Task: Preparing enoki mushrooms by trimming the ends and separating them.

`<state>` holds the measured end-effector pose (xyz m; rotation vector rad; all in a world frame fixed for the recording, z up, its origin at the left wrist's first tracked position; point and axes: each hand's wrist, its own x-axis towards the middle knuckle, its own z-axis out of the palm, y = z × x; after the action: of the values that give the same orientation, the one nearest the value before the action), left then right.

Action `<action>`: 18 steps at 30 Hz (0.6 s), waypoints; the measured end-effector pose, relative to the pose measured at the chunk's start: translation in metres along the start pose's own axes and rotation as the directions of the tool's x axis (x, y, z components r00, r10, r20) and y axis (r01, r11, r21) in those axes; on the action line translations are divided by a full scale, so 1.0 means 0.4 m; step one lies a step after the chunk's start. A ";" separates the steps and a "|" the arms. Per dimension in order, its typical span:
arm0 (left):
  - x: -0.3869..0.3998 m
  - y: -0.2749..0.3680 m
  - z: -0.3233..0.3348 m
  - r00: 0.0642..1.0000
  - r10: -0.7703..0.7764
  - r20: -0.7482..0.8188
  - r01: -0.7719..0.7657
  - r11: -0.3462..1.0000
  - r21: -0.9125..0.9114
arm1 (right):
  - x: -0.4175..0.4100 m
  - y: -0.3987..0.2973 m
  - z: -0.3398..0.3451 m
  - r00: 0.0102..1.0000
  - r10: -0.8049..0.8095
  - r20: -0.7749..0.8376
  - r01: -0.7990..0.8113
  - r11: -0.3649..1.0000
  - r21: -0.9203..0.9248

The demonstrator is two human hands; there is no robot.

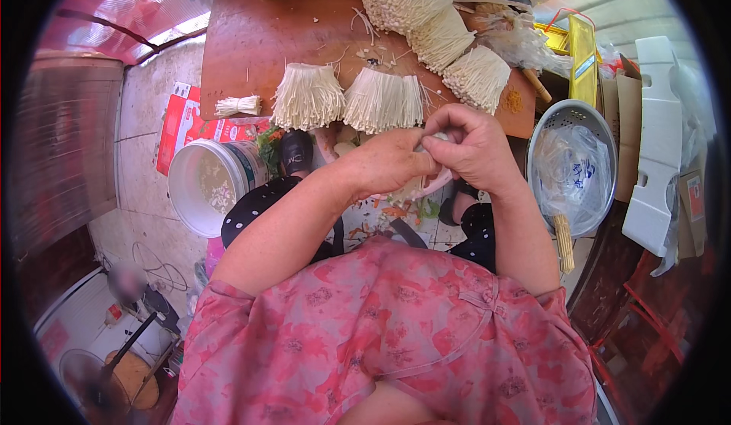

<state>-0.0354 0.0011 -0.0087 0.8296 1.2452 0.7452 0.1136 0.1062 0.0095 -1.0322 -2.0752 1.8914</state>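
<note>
My left hand [394, 159] and my right hand [468, 146] meet over the table's near edge. Between their fingers is a small pale bundle [440, 137] that looks like enoki mushroom stems, mostly hidden by the hands. The right thumb and forefinger are pinched together at it. Just beyond the hands, two fanned clumps of enoki mushrooms, a left one [309, 96] and a right one [384, 100], lie along the wooden tabletop's [257, 42] near edge. A small enoki bundle [239, 105] lies at the left corner. Yellow rubber bands [513, 100] lie at the right.
More enoki clumps [408, 2] are piled at the back right. A white bucket [188, 188] stands at the left on the floor. On the right are a metal colander [534, 196] holding a plastic bag, a yellow grater [582, 53] and white foam [654, 145]. Vegetable scraps [394, 212] litter the floor.
</note>
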 end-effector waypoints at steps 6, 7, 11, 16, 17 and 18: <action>0.002 -0.028 0.018 0.983 0.158 0.090 -0.166 0.983 0.081 | -0.007 -0.035 0.007 0.969 0.204 0.142 -0.236 0.932 0.276; 0.003 -0.032 0.020 0.980 0.183 0.076 -0.183 0.983 -0.002 | -0.001 -0.029 0.003 0.971 0.186 0.149 -0.219 0.942 0.253; -0.016 -0.017 -0.001 0.976 0.126 -0.180 -0.170 0.953 -0.249 | 0.048 -0.024 0.012 0.994 0.106 -0.004 -0.097 0.923 0.371; -0.026 0.018 -0.045 0.874 0.029 -0.485 -0.327 0.773 -0.543 | 0.178 0.126 0.003 0.945 0.108 -0.310 -0.181 0.959 -0.218; -0.028 0.021 -0.049 0.877 0.032 -0.480 -0.327 0.772 -0.545 | 0.198 0.163 0.006 0.947 0.105 -0.304 -0.237 0.865 -0.442; -0.034 0.022 -0.052 0.854 0.005 -0.521 -0.352 0.743 -0.570 | 0.209 0.168 0.015 0.952 0.103 -0.289 -0.272 0.718 -0.641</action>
<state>-0.0584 -0.0032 0.0034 0.1687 1.2146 1.5262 0.0730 0.1469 -0.0814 -1.5708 -2.6413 0.9570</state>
